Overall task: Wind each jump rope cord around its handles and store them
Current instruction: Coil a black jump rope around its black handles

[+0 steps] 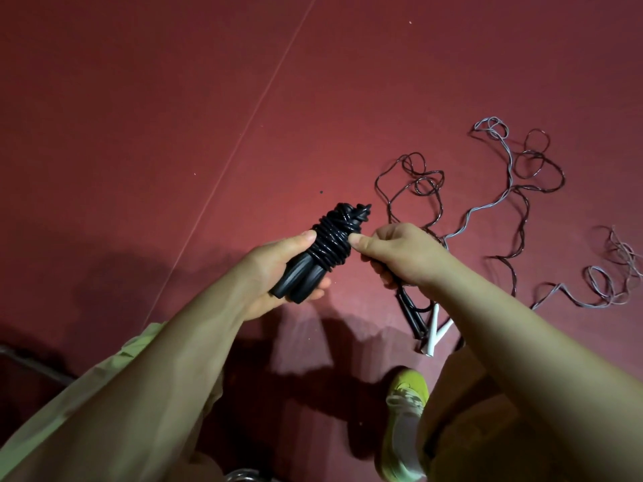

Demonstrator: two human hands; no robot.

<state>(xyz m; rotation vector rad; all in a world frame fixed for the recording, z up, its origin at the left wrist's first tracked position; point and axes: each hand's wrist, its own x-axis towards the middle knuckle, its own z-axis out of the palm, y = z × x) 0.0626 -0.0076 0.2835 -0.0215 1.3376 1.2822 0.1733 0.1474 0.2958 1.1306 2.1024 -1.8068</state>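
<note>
Left hand (278, 273) grips black jump rope (320, 252), wound end angled up-right.

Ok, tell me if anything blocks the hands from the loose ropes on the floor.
Nothing on the floor does. But the left hand grips the wound black rope and the right hand pinches its cord, so both are occupied. The loose ropes lie uncovered beyond the right hand.
</note>
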